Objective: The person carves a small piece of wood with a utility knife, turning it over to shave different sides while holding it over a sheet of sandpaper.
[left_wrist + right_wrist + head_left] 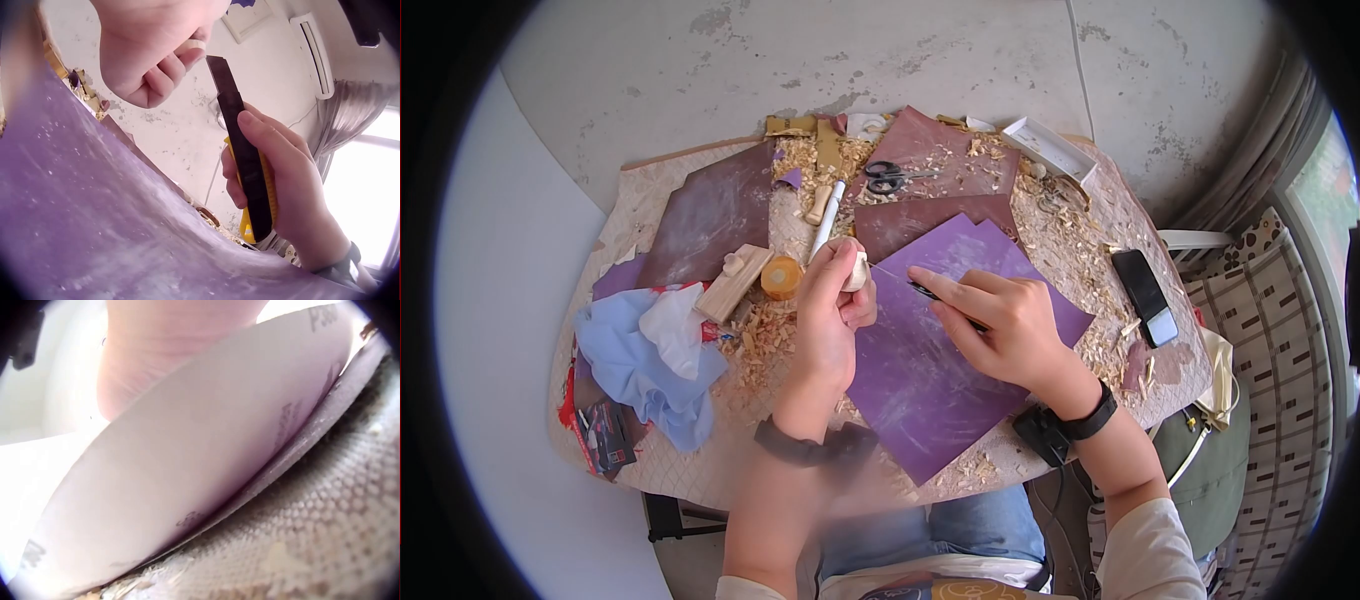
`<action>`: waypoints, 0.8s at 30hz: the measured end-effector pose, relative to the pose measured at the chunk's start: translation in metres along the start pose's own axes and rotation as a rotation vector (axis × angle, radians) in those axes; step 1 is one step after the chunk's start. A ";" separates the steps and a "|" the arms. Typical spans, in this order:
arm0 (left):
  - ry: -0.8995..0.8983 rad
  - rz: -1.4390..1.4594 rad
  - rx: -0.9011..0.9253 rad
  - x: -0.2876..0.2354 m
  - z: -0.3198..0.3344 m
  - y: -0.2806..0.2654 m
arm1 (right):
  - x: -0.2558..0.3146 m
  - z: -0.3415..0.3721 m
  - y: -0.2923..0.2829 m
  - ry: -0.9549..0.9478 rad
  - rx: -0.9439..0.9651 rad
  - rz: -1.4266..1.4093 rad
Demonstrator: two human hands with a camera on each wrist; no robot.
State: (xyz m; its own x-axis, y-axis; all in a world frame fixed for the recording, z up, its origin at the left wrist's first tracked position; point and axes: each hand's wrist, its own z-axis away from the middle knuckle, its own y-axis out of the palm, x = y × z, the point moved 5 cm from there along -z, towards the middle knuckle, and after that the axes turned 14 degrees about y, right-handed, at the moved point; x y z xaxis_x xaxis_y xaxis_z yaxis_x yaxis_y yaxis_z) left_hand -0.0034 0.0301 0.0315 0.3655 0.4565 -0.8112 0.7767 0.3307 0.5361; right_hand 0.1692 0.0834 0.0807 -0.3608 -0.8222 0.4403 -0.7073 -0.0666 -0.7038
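Observation:
My left hand grips a small pale wooden piece above the sandpaper, most of it hidden by curled fingers. In the left wrist view, only a light edge of that piece shows between the fingers. My right hand holds a black and yellow utility knife, with the thumb lying along its body. The knife's blade is extended and points at the wooden piece, its tip right by the left fingers. Beneath both hands lie purple sandpaper sheets. The right wrist view shows a sheet's pale printed back, curling up.
Wood shavings are scattered over the table. Left are a wooden block, an orange round container and a blue cloth. Scissors, a white marker and a white tray lie farther back; a phone is right.

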 end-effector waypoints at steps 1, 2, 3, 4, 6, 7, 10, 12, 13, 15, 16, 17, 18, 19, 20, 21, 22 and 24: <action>0.011 -0.017 0.011 -0.001 0.000 0.000 | 0.000 0.000 0.000 0.003 0.002 0.001; 0.022 -0.035 0.021 -0.001 0.000 0.001 | 0.000 0.000 0.000 0.003 0.002 0.001; 0.022 -0.035 0.021 -0.001 0.000 0.001 | 0.000 0.000 0.000 0.005 0.002 0.004; 0.022 -0.044 0.017 -0.001 0.000 0.000 | 0.000 0.000 0.000 0.007 0.003 0.007; 0.023 -0.053 0.012 0.000 0.000 0.000 | 0.000 0.000 0.000 0.006 0.002 0.015; 0.032 -0.070 0.021 -0.001 0.000 0.000 | -0.001 0.000 0.001 0.006 0.002 0.023; 0.074 -0.195 -0.021 -0.006 0.002 0.006 | 0.002 0.001 -0.001 -0.015 -0.039 0.119; 0.107 -0.305 -0.074 -0.009 0.004 0.009 | 0.003 0.001 -0.002 -0.028 -0.053 0.146; 0.146 -0.337 -0.066 -0.010 0.004 0.011 | 0.003 0.002 -0.002 -0.041 -0.068 0.174; 0.183 -0.371 -0.058 -0.011 0.004 0.011 | -0.001 0.003 0.002 -0.009 -0.034 0.109; 0.172 -0.353 -0.052 -0.010 0.004 0.011 | -0.004 0.003 0.004 0.021 -0.002 0.045; 0.161 -0.335 -0.047 -0.009 0.004 0.010 | -0.005 0.005 0.006 0.022 -0.002 0.045; 0.160 -0.335 -0.046 -0.008 0.003 0.009 | -0.012 0.006 0.011 0.161 0.111 -0.125; 0.151 -0.303 -0.016 -0.007 0.003 0.008 | -0.018 0.008 0.016 0.298 0.222 -0.296; 0.142 -0.271 0.014 -0.007 0.002 0.007 | -0.015 0.007 0.015 0.299 0.221 -0.295; 0.142 -0.271 0.014 -0.007 0.002 0.006 | -0.014 0.007 0.018 0.430 0.342 -0.487; 0.153 -0.261 0.038 -0.008 0.002 0.007 | -0.013 0.009 0.021 0.560 0.462 -0.679; 0.162 -0.249 0.062 -0.008 0.001 0.008 | -0.009 0.008 0.018 0.619 0.526 -0.751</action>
State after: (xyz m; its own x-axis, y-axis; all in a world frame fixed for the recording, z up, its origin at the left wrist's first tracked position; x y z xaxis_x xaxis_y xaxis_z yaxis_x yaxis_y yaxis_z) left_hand 0.0006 0.0279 0.0418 0.0766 0.4952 -0.8654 0.8638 0.4005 0.3056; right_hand 0.1650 0.0847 0.0598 -0.2942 -0.0570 0.9540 -0.5798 -0.7829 -0.2256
